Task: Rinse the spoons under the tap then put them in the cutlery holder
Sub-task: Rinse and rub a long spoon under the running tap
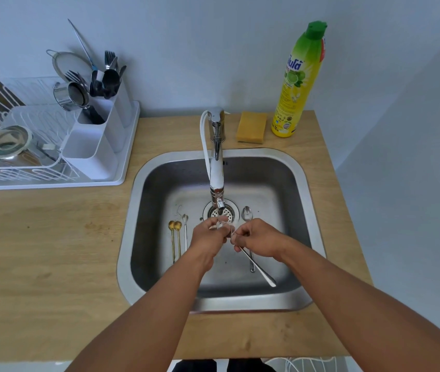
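Observation:
Over the steel sink [305,183], my right hand [258,238] grips a long silver spoon [260,272] by its neck, handle pointing toward me. My left hand [209,236] closes around the spoon's bowl end under the tap [217,167], where water runs. On the sink floor lie two gold spoons [175,242], a thin silver spoon [185,232] beside them, and a silver spoon [248,214] right of the drain. The white cutlery holder [98,138] stands at the left in the drying rack, with forks and dark utensils in its far compartments.
A white dish rack [20,157] with a metal cup, strainer and lid sits on the wooden counter [47,251] at the left. A yellow sponge [251,127] and a dish soap bottle [298,84] stand behind the sink. A wall rises at the right.

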### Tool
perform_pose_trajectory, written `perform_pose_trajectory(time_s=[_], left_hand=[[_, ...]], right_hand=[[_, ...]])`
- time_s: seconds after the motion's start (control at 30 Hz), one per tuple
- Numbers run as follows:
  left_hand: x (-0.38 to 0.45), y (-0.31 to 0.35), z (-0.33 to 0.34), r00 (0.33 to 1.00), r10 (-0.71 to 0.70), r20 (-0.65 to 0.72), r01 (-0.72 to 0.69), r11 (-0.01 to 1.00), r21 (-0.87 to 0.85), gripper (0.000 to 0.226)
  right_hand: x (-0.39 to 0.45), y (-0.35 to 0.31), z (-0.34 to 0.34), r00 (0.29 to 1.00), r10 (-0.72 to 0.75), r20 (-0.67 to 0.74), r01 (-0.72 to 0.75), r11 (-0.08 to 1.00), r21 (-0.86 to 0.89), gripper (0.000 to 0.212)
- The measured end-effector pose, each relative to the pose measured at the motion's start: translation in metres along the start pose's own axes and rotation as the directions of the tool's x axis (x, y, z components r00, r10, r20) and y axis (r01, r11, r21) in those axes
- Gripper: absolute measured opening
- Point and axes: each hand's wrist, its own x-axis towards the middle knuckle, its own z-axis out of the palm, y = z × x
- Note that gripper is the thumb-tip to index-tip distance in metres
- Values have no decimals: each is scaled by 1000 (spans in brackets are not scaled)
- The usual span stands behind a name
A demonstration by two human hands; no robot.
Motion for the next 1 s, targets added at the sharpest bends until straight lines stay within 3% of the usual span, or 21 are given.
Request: perform_pose_trajectory(time_s=[0.13, 0.23, 0.3, 0.4, 0.53, 0.67, 0.8, 1.0], left_hand=[[4, 3, -1, 995, 8, -104, -13, 999, -50, 13], [2, 3, -2, 982, -33, -187, 16, 996, -92, 28], [-1, 1, -1, 979, -11, -201, 6, 1000, -27, 37], [1, 0, -1, 991, 50, -126, -38, 994, 99, 31], [3, 4, -2, 998, 51, -46, -48, 997, 66, 5], [5, 7, -4, 991, 16, -134, -19, 1000, -21, 21], [-3, 6, 1, 984, 49, -170, -49, 999, 6, 33], [-3, 11, 1, 999, -7, -45, 0, 989, -148, 24]], right_hand=[[2, -2, 0, 1000, 6, -16, -5, 1000, 30, 23], [3, -2, 2, 1000, 5, -31, -4, 1000, 25, 23], [4, -3, 4, 999, 12, -43, -10, 999, 45, 22], [5, -2, 8, 998, 22, -54, -18, 997, 72, 21], [3, -2, 10, 997, 24, -73, -16, 994, 110, 22], [2, -4, 7, 997, 17, -81, -10, 995, 94, 27], [4, -8, 7, 997, 23, -78, -14, 993, 114, 27], [6, -10, 10, 997, 11, -77, -5, 997, 80, 23]])
